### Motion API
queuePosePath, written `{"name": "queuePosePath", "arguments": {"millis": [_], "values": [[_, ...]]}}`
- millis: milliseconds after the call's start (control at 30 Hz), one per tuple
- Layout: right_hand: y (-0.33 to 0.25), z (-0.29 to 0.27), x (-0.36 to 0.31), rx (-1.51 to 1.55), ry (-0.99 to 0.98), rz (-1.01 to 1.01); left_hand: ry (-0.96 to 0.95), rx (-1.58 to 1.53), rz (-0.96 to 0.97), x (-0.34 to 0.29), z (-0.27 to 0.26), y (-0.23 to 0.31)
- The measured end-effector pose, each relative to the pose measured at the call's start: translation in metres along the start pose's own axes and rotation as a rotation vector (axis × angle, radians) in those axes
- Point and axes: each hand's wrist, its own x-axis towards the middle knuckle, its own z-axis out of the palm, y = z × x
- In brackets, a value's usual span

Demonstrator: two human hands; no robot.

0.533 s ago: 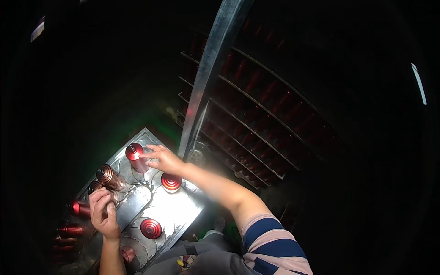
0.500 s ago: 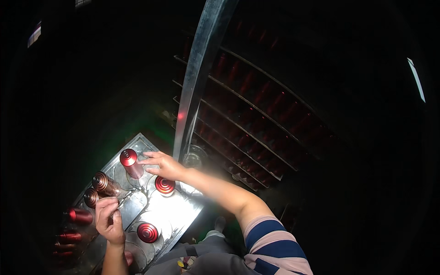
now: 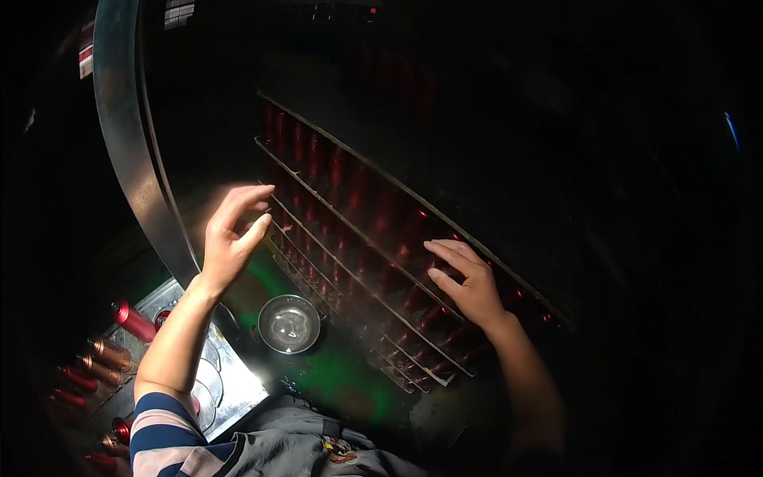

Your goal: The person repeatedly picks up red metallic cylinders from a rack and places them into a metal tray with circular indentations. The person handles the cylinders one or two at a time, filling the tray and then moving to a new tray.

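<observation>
My left hand (image 3: 235,233) is raised in the light near the left end of a dark rack, thumb and fingers apart around nothing. Farther right, my right hand (image 3: 470,280) reaches over the same rack, also open, with its fingertips close in front of the red cylinders (image 3: 407,248); whether they touch one cannot be made out. The cylinders stand in rows on the rack's boards (image 3: 350,211), much of them lost in shadow.
A metal table (image 3: 248,391) at lower left holds red cylinders (image 3: 133,321) and copper-coloured cylinders (image 3: 110,353) with stepped tops. A curved metal post (image 3: 131,159) rises beside it. A round metal bowl (image 3: 289,324) sits between the table and rack.
My view has swung right, from the table to the rack. Both hands have left the cylinders on the table and are now stretched out at the rack.
</observation>
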Motion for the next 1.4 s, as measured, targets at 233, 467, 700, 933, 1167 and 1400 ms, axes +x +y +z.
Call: {"name": "queuePosePath", "arguments": {"millis": [233, 467, 700, 933, 1167, 1400], "values": [[0.086, -0.074, 0.110, -0.168, 0.137, 0.070, 0.065, 0.438, 0.098, 0.228, 0.077, -0.084], [0.175, -0.091, 0.283, -0.332, 0.198, 0.133, -0.102, 0.496, 0.097, 0.412, 0.200, -0.207], [0.277, -0.069, 0.479, -0.560, 0.188, 0.321, -0.402, 0.557, -0.005, 0.552, 0.276, -0.262], [0.298, -0.051, 0.518, -0.582, 0.179, 0.351, -0.516, 0.611, 0.003, 0.607, 0.293, -0.307], [0.311, -0.057, 0.504, -0.616, 0.292, 0.232, -0.295, 0.561, 0.058, 0.577, 0.300, -0.316], [0.333, -0.068, 0.455, -0.452, 0.552, -0.203, 0.219, 0.466, 0.077, 0.472, 0.246, -0.280]]}}
